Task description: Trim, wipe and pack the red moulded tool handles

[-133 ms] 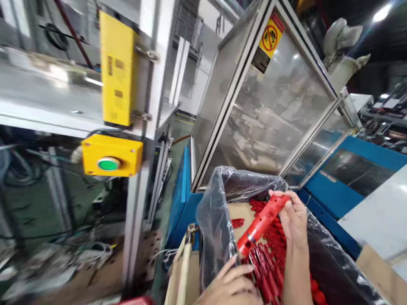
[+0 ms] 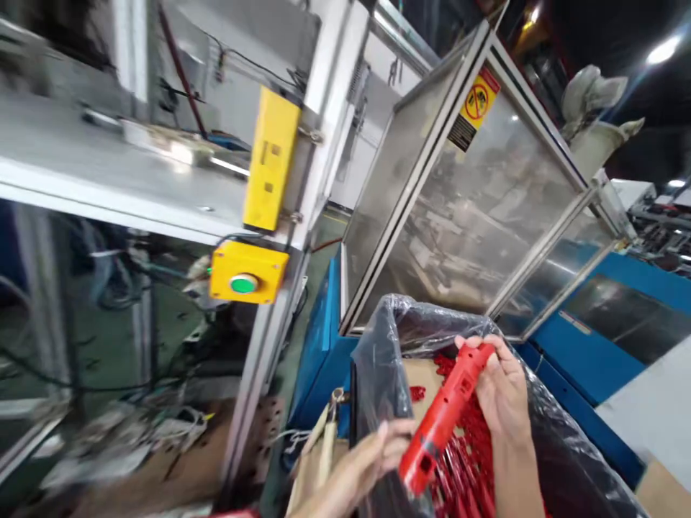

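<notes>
My right hand (image 2: pixel 502 388) is shut around the upper end of a red plastic moulded housing (image 2: pixel 443 421), which it holds above the box. My left hand (image 2: pixel 350 475) is at the bottom of the view, its fingers reaching toward the lower end of the housing, with no visible grip. Below them, a heap of similar red moulded parts (image 2: pixel 464 475) lies inside a dark translucent plastic liner (image 2: pixel 383 360). The housing and my right hand hide part of the heap.
The lined cardboard box stands against a blue machine base (image 2: pixel 324 345) beneath a large glass guard panel (image 2: pixel 475 208). A yellow push-button box with a green button (image 2: pixel 245 273) is mounted on a metal post to the left. Cables and cardboard lie on the floor at lower left.
The red housing now hangs at a steeper angle, its lower end further down. My left hand has risen toward it. The whole view has shifted slightly.
</notes>
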The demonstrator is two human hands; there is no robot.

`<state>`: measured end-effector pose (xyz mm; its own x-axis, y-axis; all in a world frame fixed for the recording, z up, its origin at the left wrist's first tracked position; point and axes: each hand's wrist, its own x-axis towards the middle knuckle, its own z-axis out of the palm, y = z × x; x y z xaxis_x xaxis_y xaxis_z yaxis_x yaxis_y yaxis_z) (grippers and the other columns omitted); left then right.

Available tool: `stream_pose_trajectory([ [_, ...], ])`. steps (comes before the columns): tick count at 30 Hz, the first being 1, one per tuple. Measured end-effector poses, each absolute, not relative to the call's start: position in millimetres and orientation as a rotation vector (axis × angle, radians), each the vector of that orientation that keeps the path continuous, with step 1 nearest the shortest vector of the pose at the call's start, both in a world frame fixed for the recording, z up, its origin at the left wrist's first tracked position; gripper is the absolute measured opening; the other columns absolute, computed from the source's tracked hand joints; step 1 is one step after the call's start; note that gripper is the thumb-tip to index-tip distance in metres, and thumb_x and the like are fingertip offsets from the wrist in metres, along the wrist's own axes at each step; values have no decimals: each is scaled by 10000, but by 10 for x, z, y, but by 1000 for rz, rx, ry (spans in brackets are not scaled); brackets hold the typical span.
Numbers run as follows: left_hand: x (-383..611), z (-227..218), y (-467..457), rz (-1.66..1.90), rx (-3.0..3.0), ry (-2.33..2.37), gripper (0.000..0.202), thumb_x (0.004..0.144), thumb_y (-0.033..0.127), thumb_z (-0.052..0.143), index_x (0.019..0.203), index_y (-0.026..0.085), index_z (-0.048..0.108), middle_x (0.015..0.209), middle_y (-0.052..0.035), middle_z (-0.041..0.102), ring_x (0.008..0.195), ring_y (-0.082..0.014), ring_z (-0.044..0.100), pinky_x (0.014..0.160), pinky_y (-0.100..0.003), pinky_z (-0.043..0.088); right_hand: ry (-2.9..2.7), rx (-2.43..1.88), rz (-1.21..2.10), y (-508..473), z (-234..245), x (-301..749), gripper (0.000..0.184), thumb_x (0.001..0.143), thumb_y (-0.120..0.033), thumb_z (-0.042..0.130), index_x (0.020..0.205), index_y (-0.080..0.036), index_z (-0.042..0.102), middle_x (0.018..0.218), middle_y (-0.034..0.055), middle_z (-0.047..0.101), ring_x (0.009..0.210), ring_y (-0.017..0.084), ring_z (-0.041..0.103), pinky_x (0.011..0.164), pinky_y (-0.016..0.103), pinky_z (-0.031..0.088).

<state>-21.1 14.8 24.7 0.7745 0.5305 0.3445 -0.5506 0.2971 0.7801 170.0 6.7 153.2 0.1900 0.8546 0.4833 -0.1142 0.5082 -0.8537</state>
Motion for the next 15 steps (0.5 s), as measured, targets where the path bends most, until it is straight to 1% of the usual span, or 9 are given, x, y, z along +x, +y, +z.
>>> stream_pose_trajectory([
  [2,-379,432,145,698,763,-17,701,911,740,404,1259,203,691,1030,-97,741,1046,-253,685,1017,-423,477,-1329,-823,876,99,1554,1387,275,881,-466,701,1036,-246,646,1041,82,767,1068,281,717,928,463,582],
  [3,-475,528,129,679,683,-28,704,896,741,445,1229,178,703,947,-90,732,929,-228,708,910,-374,530,-1407,-867,884,124,1567,1222,286,904,-470,667,1070,-239,641,1085,99,759,1082,276,712,930,449,584],
  [5,-681,698,94,698,609,-33,666,856,704,578,1174,137,726,785,-50,685,700,-171,689,709,-286,550,-1539,-985,761,172,1597,928,347,940,-472,604,1187,-229,618,1212,121,722,1145,256,684,980,424,565],
  [6,-789,764,85,754,600,-16,637,832,669,646,1151,126,736,746,-33,664,634,-148,667,653,-257,534,-1584,-1050,632,189,1606,816,387,958,-470,566,1259,-229,590,1275,120,694,1183,242,665,1002,409,554],
  [7,-899,816,84,846,595,14,606,808,632,703,1131,120,745,734,-24,656,615,-133,655,637,-237,522,-1627,-1111,481,201,1604,728,417,975,-467,527,1319,-234,561,1311,112,676,1203,228,654,1008,391,551],
  [9,-1124,883,103,1091,567,86,578,772,587,768,1120,125,751,787,-33,684,706,-140,675,722,-230,525,-1774,-1212,217,208,1543,597,426,993,-452,478,1363,-254,546,1291,87,691,1153,212,683,937,343,586],
  [11,-1344,915,131,1316,515,147,582,759,580,783,1158,160,737,886,-47,720,853,-169,689,856,-257,521,-2050,-1225,66,201,1394,449,430,983,-443,491,1370,-272,564,1207,65,734,1008,212,741,806,295,623],
  [13,-1552,929,145,1458,460,175,596,782,595,753,1229,205,703,1013,-60,737,985,-208,681,951,-313,509,-2284,-1133,-44,201,1191,206,497,969,-449,496,1427,-257,522,1194,73,739,939,236,760,716,296,635],
  [15,-1755,938,142,1558,449,191,605,822,607,704,1298,237,663,1135,-77,729,1095,-249,662,1005,-358,498,-2330,-1020,-160,225,1023,-134,573,974,-444,457,1495,-206,436,1233,106,718,960,265,755,686,318,639],
])
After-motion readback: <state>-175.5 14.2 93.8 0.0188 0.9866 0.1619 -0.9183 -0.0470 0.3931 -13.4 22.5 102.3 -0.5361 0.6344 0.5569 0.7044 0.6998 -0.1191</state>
